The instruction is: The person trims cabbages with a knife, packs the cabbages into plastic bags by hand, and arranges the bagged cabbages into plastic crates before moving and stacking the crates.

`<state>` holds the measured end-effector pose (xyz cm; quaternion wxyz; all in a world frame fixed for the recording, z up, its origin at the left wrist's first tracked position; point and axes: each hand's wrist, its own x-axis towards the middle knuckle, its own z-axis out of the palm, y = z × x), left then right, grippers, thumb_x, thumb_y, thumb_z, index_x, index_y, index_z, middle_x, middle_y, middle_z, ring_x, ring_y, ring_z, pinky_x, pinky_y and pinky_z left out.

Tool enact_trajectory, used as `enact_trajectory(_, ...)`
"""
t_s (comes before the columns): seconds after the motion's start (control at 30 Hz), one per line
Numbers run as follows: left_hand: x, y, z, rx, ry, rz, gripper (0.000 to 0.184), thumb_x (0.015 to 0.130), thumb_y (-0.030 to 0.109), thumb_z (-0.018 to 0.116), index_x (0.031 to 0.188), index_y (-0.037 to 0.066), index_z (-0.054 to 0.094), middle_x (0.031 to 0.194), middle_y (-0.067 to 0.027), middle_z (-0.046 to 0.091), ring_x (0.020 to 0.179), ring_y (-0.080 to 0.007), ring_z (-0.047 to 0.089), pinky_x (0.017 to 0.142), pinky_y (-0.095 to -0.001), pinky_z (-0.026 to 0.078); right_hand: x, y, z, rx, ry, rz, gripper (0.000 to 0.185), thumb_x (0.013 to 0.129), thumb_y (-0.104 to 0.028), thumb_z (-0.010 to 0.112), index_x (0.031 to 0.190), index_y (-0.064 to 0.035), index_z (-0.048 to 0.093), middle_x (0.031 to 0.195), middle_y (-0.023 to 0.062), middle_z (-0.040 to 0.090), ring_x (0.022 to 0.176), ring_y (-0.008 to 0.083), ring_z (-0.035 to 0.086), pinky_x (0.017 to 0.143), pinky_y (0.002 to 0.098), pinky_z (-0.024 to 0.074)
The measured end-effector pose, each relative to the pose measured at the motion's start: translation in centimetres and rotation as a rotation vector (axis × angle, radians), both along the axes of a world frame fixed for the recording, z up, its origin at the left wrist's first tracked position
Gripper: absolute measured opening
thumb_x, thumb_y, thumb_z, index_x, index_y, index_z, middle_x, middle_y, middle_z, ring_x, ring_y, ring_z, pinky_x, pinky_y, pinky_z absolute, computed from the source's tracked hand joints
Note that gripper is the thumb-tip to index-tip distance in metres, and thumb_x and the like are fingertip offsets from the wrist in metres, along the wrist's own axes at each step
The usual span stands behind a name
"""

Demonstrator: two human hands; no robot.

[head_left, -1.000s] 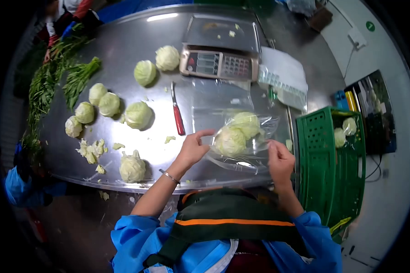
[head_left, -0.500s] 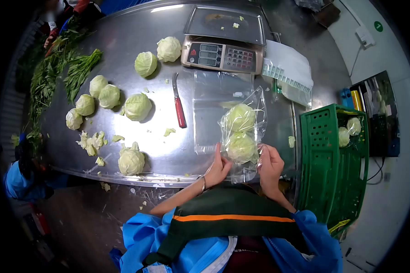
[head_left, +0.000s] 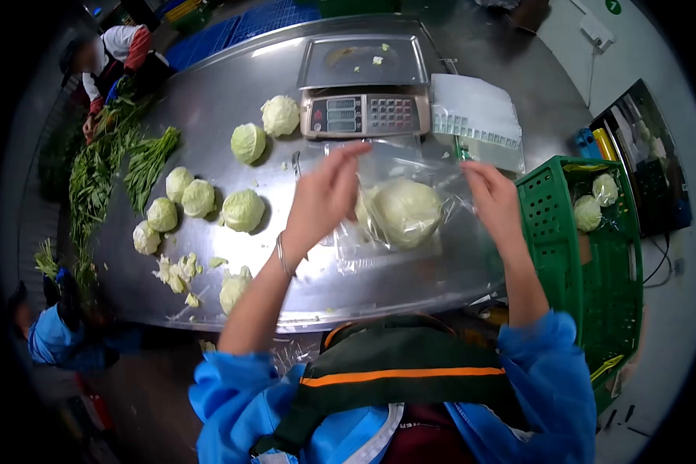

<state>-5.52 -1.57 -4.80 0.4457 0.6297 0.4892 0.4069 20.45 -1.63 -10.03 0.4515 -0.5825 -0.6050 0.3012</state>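
A clear plastic bag (head_left: 421, 166) with cabbages inside is stretched between my two hands, above the steel table. The nearer cabbage (head_left: 410, 214) shows plainly through the film; another behind its left side is partly hidden. My left hand (head_left: 329, 192), slightly blurred, pinches the bag's upper left edge. On the other side, my right hand (head_left: 493, 203) grips the upper right corner between thumb and fingers. Beneath the bag lie flat clear bags (head_left: 356, 259) on the table. The red-handled knife is mostly hidden behind my left hand and forearm.
Several loose cabbages (head_left: 242, 210) and leaf scraps (head_left: 176, 272) lie on the steel table (head_left: 286, 73). A weighing scale (head_left: 366, 116) and label sheets (head_left: 475, 116) are at the back. A green crate (head_left: 549, 224) holding bagged cabbages stands right. A co-worker (head_left: 127, 50) handles leafy greens (head_left: 100, 166).
Both hands have moved up and apart, from the bag's near end to its far edge. The bag has been turned and lifted, its film spread wide. The view has shifted slightly.
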Motion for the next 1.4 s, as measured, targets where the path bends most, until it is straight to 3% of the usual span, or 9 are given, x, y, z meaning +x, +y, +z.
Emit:
enact_trajectory(0.1, -2.0, 2.3, -1.2, -0.185, -0.113, 0.071, 0.025, 0.091, 0.009, 0.041, 0.108, 0.001, 0.058, 0.053, 0.0042, 0.045, 0.042, -0.0033, 0.04, 0.038, -0.0203, 0.033, -2.0, 2.1, -0.2, -0.02, -0.035, 0.101, 0.019, 0.089, -0.012, 0.055, 0.101, -0.0003, 0.063, 0.062, -0.0015, 0.053, 0.053, 0.0048, 0.043, 0.048, 0.0221, 0.0343)
enact_trajectory(0.3, -4.0, -1.0, -3.4, 0.225, 0.076, 0.207, 0.023, 0.089, 0.009, 0.053, 0.112, 0.007, 0.056, 0.053, -0.0013, 0.047, 0.044, -0.0051, 0.046, 0.042, -0.0227, 0.036, -2.8, 1.7, -1.9, -0.041, 0.072, 0.058, 0.02, 0.085, -0.015, 0.061, 0.097, 0.0007, 0.065, 0.074, 0.0043, 0.064, 0.068, 0.0064, 0.056, 0.062, 0.022, 0.0444)
enact_trajectory(0.43, -5.2, -1.6, -7.6, 0.119, 0.412, 0.037, 0.039, 0.086, 0.014, 0.056, 0.123, 0.019, 0.046, 0.064, -0.0159, 0.059, 0.061, -0.035, 0.06, 0.054, -0.0419, 0.047, -1.4, 0.8, -4.4, -0.034, -0.166, 0.039, 0.021, 0.087, -0.014, 0.058, 0.1, 0.0015, 0.064, 0.084, 0.0075, 0.068, 0.076, 0.0114, 0.062, 0.068, 0.0246, 0.0472)
enact_trajectory(0.47, -4.5, -3.0, -7.2, 0.16, 0.479, 0.056, 0.038, 0.087, 0.012, 0.058, 0.123, 0.012, 0.047, 0.06, -0.0093, 0.058, 0.053, -0.0219, 0.059, 0.051, -0.0324, 0.044, -1.1, -0.3, -5.3, -0.069, -0.086, 0.001, 0.022, 0.087, -0.014, 0.058, 0.101, 0.0017, 0.064, 0.085, 0.0088, 0.068, 0.079, 0.0135, 0.063, 0.07, 0.0258, 0.048)
enact_trajectory(0.73, 0.1, -12.3, -14.5, -0.272, 0.484, 0.159, 0.06, 0.084, 0.029, 0.063, 0.128, -0.003, 0.037, 0.066, -0.0134, 0.06, 0.06, -0.0255, 0.061, 0.057, -0.0351, 0.047, 1.3, -8.7, -12.7, -0.394, 0.106, -0.171, 0.02, 0.089, -0.012, 0.057, 0.103, 0.0004, 0.063, 0.058, -0.0035, 0.05, 0.048, 0.0034, 0.044, 0.045, 0.0199, 0.0361)
enact_trajectory(0.8, 0.0, -12.4, -14.8, -0.565, 0.55, 0.025, 0.032, 0.086, 0.027, 0.057, 0.084, -0.005, 0.061, 0.063, -0.0152, 0.062, 0.063, -0.0313, 0.063, 0.066, -0.0406, 0.049, 2.2, -10.2, -14.0, -0.437, 0.097, -0.168, 0.02, 0.089, -0.013, 0.056, 0.103, 0.0007, 0.063, 0.057, -0.004, 0.049, 0.049, 0.0036, 0.044, 0.045, 0.0197, 0.036)
enact_trajectory(0.93, -0.3, -13.1, -12.7, -0.623, 0.354, 0.128, 0.034, 0.086, 0.028, 0.056, 0.08, -0.005, 0.063, 0.068, -0.0157, 0.066, 0.062, -0.0253, 0.066, 0.063, -0.0343, 0.051, 1.6, -13.0, -11.2, -0.185, -0.056, -0.216, 0.013, 0.083, -0.009, 0.062, 0.094, -0.0023, 0.064, 0.074, 0.005, 0.06, 0.065, 0.0107, 0.055, 0.053, 0.0233, 0.0428)
enact_trajectory(1.07, 0.0, -13.1, -12.5, -0.804, 0.063, 0.149, 0.037, 0.088, 0.028, 0.057, 0.081, -0.007, 0.065, 0.067, -0.0108, 0.067, 0.059, -0.014, 0.064, 0.056, -0.0272, 0.051, -5.9, -11.2, -7.3, 0.194, -0.082, 0.641, 0.008, 0.077, -0.006, 0.064, 0.085, -0.0028, 0.062, 0.081, 0.0089, 0.062, 0.08, 0.0276, 0.057, 0.073, 0.036, 0.0434)
enact_trajectory(1.4, 0.3, -12.8, -11.7, -0.73, -0.029, 0.221, 0.042, 0.091, 0.029, 0.049, 0.082, -0.01, 0.063, 0.071, -0.0118, 0.065, 0.062, -0.0129, 0.062, 0.056, -0.0254, 0.05, -4.2, -12.3, -8.1, 0.056, -0.458, 0.909, 0.01, 0.081, -0.017, 0.058, 0.08, -0.0077, 0.054, 0.076, 0.0098, 0.05, 0.074, 0.0286, 0.057, 0.064, 0.0388, 0.0463)
